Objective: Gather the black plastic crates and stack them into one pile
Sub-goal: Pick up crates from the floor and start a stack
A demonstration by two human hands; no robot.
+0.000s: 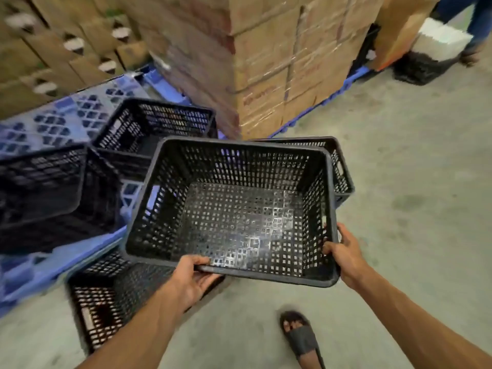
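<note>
I hold a black perforated plastic crate (234, 209) in the air at the centre of the head view, open side up. My left hand (193, 278) grips its near rim. My right hand (343, 251) grips its right near corner. Directly behind it, another black crate (342, 169) stands on the floor, mostly hidden. A further crate (159, 123) rests on the blue pallet (53, 123). At the left edge a dark crate (53, 193) sits on the pallet. One more crate (106, 296) stands on the floor under my left forearm.
A tall stack of wrapped cardboard boxes (279, 62) rises on a blue pallet straight ahead. More boxes (53, 49) fill the far left. A person's legs (474, 27) and a white-and-black bundle (436, 49) are at the top right. My sandalled foot (300, 336) stands on grey concrete.
</note>
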